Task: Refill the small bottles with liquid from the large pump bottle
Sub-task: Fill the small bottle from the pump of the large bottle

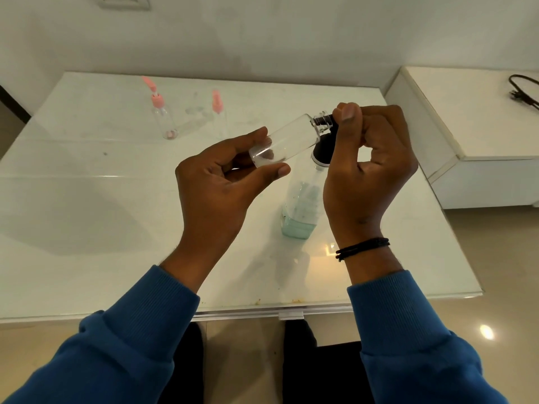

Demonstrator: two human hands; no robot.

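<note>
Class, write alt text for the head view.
A left hand tilts an uncapped small clear bottle against the black nozzle of a large pump bottle, gripped by the right hand. Two pink-topped bottles stand behind.

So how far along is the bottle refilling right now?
Nothing looks filled yet. The left hand tilts an uncapped clear small bottle to the pump nozzle, which the right hand grips. Two pink-capped bottles at the table's back still look empty and capped.
</note>
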